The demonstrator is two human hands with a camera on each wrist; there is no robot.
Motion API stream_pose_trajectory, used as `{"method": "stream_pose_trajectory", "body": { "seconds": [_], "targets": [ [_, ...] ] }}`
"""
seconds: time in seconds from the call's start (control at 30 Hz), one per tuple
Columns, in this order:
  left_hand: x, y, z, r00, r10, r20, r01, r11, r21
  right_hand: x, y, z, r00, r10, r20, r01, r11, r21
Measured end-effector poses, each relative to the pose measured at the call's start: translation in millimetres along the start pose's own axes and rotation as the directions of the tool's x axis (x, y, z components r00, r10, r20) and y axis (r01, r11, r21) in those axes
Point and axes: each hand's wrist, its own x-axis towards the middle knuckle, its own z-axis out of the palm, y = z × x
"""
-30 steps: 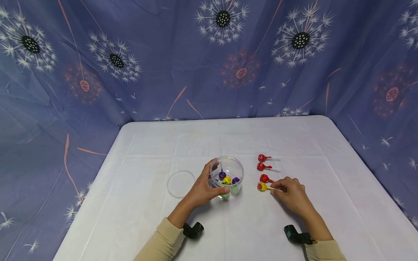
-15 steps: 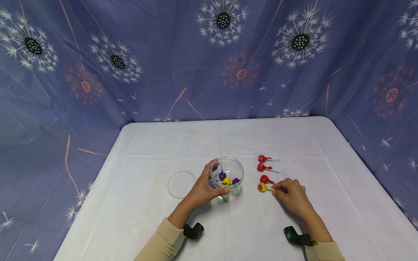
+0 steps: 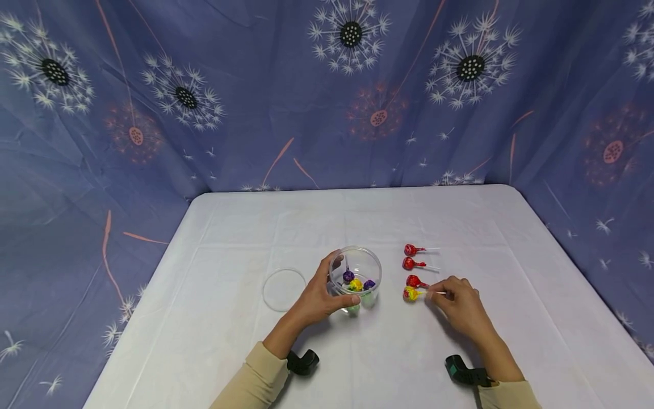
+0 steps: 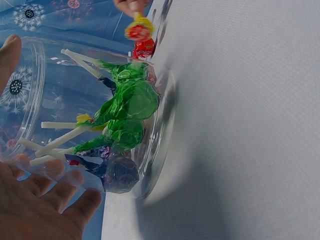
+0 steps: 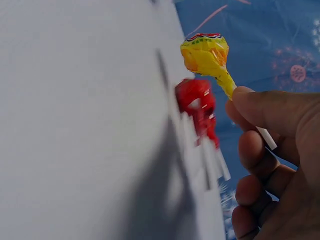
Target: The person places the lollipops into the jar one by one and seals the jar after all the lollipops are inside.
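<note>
Picking up seems to be the step in hand: the right hand [image 3: 456,301] pinches the stick of the yellow lollipop [image 3: 410,293], at about four o'clock from the clear tub [image 3: 364,260] that the left hand [image 3: 315,295] grips. The next move likely calls for lifting clear of the red lollipop [image 3: 415,280] just beside, at one o'clock.

Backdrop cloth [image 3: 286,85], blue, printed with white and coral dandelions [image 3: 351,34], hangs behind and at both sides; desk [image 3: 230,227], white-covered, creased, far corners rounded.
</note>
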Motion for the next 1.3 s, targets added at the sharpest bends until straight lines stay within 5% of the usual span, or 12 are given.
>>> {"method": "stream_pose_trajectory", "body": {
  "seconds": [0.57,0.93,1.3],
  "targets": [
    [-0.7,1.4,-0.4,1.0,-0.009,0.001,0.009,1.0,-0.002,22,-53,-28.0,0.984,-0.119,-0.133,0.134,0.985,0.108],
    [-0.6,1.1,-0.3,1.0,-0.012,0.005,0.012,1.0,-0.009,35,-85,-35.0,0.965,-0.221,-0.139,0.246,0.948,0.204],
    [0.6,1.7,-0.1,1.0,-0.022,0.009,0.022,1.0,-0.019,45,-109,-26.8,0.953,-0.279,-0.116,0.297,0.935,0.191]
  ]
}}
